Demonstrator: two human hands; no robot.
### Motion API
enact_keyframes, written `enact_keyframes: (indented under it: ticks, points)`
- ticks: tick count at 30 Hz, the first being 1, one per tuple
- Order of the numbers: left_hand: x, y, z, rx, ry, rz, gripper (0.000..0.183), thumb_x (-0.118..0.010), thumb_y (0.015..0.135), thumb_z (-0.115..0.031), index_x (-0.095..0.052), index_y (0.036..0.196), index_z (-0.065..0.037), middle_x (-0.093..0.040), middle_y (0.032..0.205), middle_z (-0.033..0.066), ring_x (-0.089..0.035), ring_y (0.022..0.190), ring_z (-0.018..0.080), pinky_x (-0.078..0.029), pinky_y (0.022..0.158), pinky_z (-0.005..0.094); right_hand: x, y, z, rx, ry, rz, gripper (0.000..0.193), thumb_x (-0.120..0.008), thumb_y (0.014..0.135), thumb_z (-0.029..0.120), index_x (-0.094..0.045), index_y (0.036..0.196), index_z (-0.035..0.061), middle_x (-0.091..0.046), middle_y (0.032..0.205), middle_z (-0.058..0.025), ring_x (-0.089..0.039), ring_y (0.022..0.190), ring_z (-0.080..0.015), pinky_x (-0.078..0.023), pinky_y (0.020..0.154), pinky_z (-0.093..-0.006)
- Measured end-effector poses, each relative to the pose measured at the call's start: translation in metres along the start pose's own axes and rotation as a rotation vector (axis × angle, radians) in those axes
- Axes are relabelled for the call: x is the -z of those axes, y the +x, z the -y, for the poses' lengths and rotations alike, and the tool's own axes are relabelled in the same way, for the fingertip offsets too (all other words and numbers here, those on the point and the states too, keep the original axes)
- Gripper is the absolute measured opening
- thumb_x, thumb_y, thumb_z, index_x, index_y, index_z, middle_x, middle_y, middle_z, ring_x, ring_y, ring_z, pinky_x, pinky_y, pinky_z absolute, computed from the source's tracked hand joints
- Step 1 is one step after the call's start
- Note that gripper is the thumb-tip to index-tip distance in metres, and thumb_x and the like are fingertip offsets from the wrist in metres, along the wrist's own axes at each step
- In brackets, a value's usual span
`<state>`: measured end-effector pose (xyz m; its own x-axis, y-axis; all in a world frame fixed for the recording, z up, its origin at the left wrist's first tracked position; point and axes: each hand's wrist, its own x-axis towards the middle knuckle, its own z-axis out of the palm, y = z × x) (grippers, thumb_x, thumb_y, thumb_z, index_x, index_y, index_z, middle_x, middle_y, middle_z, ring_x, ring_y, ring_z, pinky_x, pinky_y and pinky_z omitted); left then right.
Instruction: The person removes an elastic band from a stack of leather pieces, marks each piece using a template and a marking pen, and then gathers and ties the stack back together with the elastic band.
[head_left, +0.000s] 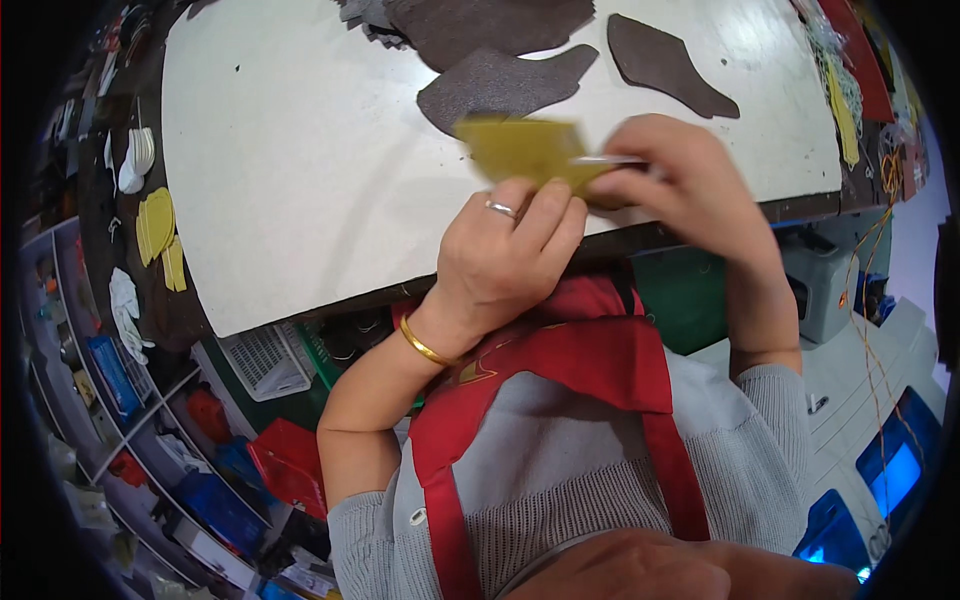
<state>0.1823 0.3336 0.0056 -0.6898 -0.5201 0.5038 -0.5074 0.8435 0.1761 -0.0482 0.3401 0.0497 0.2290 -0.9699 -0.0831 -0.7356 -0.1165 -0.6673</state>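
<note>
My left hand is closed on the lower edge of a yellow pattern piece, blurred by motion and held over the table's near edge. Between the thumb and fingers of my right hand is a slim, silvery pen-like tool; its tip meets the yellow piece's right side, but blur hides its exact kind. Just beyond the yellow piece lies a dark brown, curved leather-like piece. A similar brown piece rests farther right, apart from both hands.
The white tabletop carries more dark pieces stacked at the far side. Yellow pattern pieces and a white glove-like cloth hang at the left. Below are a white basket and a red bin. Orange cords dangle right.
</note>
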Motion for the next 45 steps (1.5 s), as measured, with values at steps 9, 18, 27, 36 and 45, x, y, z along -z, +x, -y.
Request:
enact_keyframes:
  ticks: [9,18,27,36,45]
  points:
    - [0.011,-0.008,0.029,0.117,-0.009,0.106,0.033,-0.078,0.075,-0.008,-0.068,0.106,-0.003,-0.066,0.104,0.0090,-0.063,0.096,0.0271,-0.052,0.081,0.0382,0.043,-0.015,-0.061,-0.176,0.197,-0.607,0.019,-0.070,0.095,0.016,-0.074,0.104,-0.0008,-0.071,0.085,-0.0037,-0.063,0.079,-0.0072,-0.051,0.070,-0.0246]
    - [0.007,-0.038,0.021,0.164,-0.128,-0.104,0.027,-0.069,0.077,-0.005,-0.068,0.104,0.000,-0.067,0.102,0.0126,-0.067,0.099,0.0301,-0.058,0.080,0.0384,-0.024,0.014,0.001,-0.120,0.196,0.018,0.022,-0.070,0.093,0.022,-0.072,0.101,0.0026,-0.072,0.078,-0.0122,-0.070,0.066,-0.0222,-0.053,0.063,-0.0313]
    - [0.020,-0.020,0.007,0.180,-0.023,0.080,0.037,-0.067,0.079,-0.005,-0.071,0.115,-0.009,-0.068,0.113,0.0067,-0.065,0.094,0.0239,-0.059,0.073,0.0306,-0.016,0.014,0.002,-0.125,0.174,0.012,0.024,-0.071,0.091,0.024,-0.071,0.102,0.0035,-0.073,0.081,-0.0113,-0.072,0.072,-0.0256,-0.053,0.066,-0.0327]
    - [0.020,-0.006,0.000,0.095,0.176,0.229,0.049,-0.067,0.079,-0.010,-0.069,0.127,-0.020,-0.064,0.113,0.0041,-0.061,0.085,0.0205,-0.056,0.061,0.0262,-0.012,-0.017,-0.011,-0.055,-0.066,-0.182,0.020,-0.078,0.085,0.018,-0.069,0.097,0.0052,-0.070,0.078,-0.0089,-0.069,0.071,-0.0272,-0.054,0.065,-0.0339]
    - [0.006,-0.009,-0.013,0.014,0.136,0.207,0.040,-0.060,0.085,-0.014,-0.069,0.122,-0.004,-0.064,0.114,0.0154,-0.061,0.088,0.0269,-0.056,0.070,0.0330,0.003,0.028,0.015,0.430,-0.247,-0.425,0.013,-0.061,0.094,0.019,-0.068,0.097,0.0085,-0.069,0.091,-0.0062,-0.063,0.074,-0.0306,-0.052,0.064,-0.0413]
